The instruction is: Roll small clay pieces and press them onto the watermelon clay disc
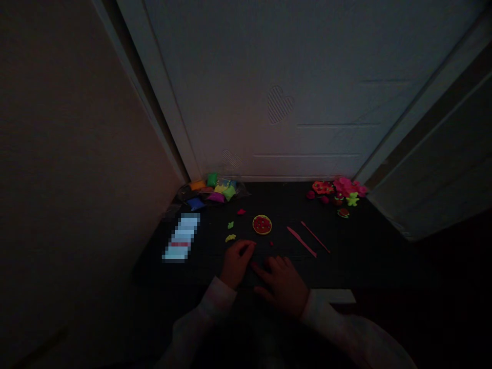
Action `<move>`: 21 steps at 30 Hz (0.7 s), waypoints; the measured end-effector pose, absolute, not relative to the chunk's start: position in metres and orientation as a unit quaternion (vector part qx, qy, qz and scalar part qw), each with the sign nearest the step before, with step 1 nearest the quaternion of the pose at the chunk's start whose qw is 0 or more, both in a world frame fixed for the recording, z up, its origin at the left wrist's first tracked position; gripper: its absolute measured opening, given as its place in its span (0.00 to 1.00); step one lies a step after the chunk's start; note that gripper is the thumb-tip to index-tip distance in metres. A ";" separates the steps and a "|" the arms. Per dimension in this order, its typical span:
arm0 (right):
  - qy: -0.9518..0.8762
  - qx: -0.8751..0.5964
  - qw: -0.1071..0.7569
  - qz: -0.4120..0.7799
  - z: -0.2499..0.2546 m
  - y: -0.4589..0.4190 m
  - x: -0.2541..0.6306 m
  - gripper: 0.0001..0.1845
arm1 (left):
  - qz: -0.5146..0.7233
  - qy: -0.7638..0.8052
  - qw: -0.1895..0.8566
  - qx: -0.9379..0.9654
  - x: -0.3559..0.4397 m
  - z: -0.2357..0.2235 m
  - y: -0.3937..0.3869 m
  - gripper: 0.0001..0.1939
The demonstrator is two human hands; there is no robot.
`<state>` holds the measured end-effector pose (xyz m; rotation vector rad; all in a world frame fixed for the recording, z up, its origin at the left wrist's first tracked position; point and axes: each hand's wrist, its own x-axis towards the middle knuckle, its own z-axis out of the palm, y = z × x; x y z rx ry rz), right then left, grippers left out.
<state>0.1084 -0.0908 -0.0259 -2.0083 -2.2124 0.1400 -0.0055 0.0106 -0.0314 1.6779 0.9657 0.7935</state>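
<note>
Dim room with dark table [353, 256] against pale, heart-embossed panel [230, 92]. Left hand [235, 262] with fingertips close together, any hold impossible to tell; right hand [286, 287] with fingers loosely spread. Beyond them, yellow-rimmed red disc [262, 225] on the table.

Dim room, probably a home, pale panelled door [246, 66] with embossed hearts [280, 105], plain wall [77, 179] alongside

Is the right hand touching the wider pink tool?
Apart. The head view shows dark tabletop between the right hand and the wider pink tool.
</note>
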 end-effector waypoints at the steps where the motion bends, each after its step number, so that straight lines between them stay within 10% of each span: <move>1: -0.738 -0.669 0.074 0.048 -0.026 -0.091 0.109 0.25 | 0.329 0.400 0.501 0.693 -0.005 -0.031 0.010 0.09; 21: -0.720 -0.689 0.075 0.026 -0.026 -0.089 0.113 0.24 | 0.338 0.399 0.499 0.692 -0.005 -0.035 0.011 0.10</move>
